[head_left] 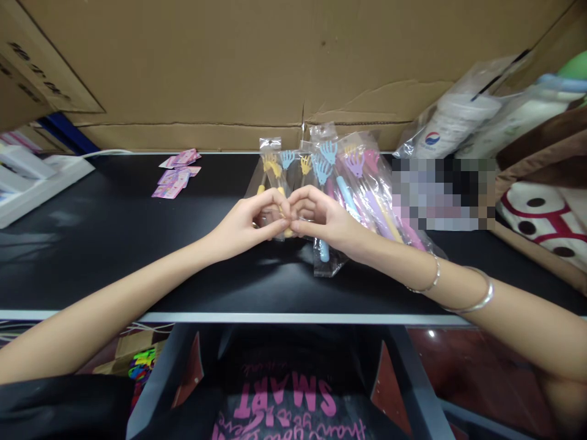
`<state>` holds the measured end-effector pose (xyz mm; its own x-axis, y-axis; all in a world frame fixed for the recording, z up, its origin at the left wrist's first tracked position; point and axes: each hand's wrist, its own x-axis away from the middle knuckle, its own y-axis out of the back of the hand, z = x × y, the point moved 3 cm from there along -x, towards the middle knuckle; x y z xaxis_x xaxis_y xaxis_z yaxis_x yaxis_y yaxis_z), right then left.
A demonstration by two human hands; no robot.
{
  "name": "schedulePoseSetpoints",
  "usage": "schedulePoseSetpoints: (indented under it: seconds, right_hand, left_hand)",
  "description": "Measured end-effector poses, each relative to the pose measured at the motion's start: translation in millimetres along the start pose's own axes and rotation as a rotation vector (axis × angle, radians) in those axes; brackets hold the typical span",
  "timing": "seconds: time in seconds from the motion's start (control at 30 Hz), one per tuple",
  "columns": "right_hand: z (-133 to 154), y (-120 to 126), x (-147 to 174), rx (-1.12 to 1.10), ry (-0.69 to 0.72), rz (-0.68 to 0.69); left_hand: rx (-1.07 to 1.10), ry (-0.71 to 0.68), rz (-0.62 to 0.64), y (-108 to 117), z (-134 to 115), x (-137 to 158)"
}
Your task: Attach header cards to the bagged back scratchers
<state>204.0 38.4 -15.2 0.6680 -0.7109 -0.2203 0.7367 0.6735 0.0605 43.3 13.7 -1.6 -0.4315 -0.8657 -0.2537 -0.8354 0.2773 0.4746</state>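
Note:
My left hand (254, 217) and my right hand (323, 217) meet above the middle of the black table, with curled fingers and thumbs touching at the tips. Whether anything small is pinched there I cannot make out. Beneath and behind them lie several back scratchers (348, 195) in clear plastic sleeves, with hand-shaped heads in blue, yellow, purple and pink. A yellow back scratcher (273, 168) in its sleeve is nearest my left hand, partly covered by the fingers. Under my right hand the end of a blue handle (324, 250) shows.
Small pink packets (177, 174) lie at the back left, and a white rack (41, 177) stands farther left. At right are a bagged white cup (452, 125) with a straw and a brown-trimmed bag (545, 214). A cardboard wall (220, 67) closes the back.

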Motion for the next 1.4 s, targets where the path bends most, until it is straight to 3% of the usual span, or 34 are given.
schedulePoseSetpoints:
  seconds: [0.77,1.2,1.4]
  right_hand:
    - [1.6,1.9,0.3,-0.056,-0.057,-0.073]
    - [0.4,3.3,-2.8,-0.049,-0.11,0.059]
    - [1.6,2.0,-1.3,-0.051,-0.097,0.027]
  left_hand:
    - [-0.062,-0.057,-0.022,2.3,6.3,0.4]
    - [-0.076,-0.078,-0.011,3.3,4.7,1.1]
    - [-0.046,-0.101,-0.028,4.4,4.7,0.9]
